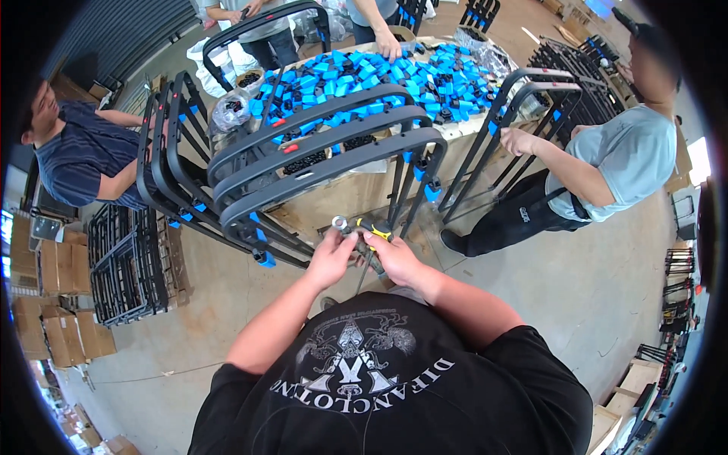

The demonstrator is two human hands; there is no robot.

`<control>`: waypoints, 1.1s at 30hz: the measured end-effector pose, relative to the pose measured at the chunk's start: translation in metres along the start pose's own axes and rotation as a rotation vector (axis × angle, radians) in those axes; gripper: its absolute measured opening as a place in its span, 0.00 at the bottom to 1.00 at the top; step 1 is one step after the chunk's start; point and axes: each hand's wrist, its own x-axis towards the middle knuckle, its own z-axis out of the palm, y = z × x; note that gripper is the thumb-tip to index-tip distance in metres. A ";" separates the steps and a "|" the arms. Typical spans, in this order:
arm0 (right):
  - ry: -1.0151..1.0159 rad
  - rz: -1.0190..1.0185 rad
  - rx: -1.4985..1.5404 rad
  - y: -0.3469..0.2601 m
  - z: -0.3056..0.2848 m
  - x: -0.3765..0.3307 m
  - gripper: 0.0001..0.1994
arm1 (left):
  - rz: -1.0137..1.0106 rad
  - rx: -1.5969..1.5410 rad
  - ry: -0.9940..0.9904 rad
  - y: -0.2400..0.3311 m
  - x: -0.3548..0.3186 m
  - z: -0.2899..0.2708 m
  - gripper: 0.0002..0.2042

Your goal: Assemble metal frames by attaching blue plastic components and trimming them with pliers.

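- The yellow-and-black ratchet tool [369, 227] sits just below the nearest black arched frame [334, 163], its round metal head poking out to the left.
- The right hand [394, 259] is clenched round the tool's handle.
- The left hand [331, 258] pinches near the metal head.
- Beyond the frame, a cardboard-sided table [356, 193] holds a heap of blue clips [394, 76]; a clear bag [230, 111] of dark parts sits at its left end.

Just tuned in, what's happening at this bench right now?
The person's left hand and right hand meet low in front of a stack of curved black metal frames with blue clips, gripping a yellow-and-black hand tool with a silver ring end. Loose blue plastic clips cover the table behind. Other people stand around it.
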 end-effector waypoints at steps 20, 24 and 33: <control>0.460 -0.238 0.061 -0.084 -0.272 0.059 0.10 | -0.379 -0.168 0.006 0.034 0.140 0.226 0.12; 0.435 -0.186 0.087 -0.079 -0.272 0.074 0.11 | -0.370 -0.178 -0.089 0.039 0.141 0.225 0.11; 0.324 -0.185 -0.360 -0.095 -0.300 0.070 0.22 | -0.389 -0.344 -0.130 0.046 0.138 0.225 0.10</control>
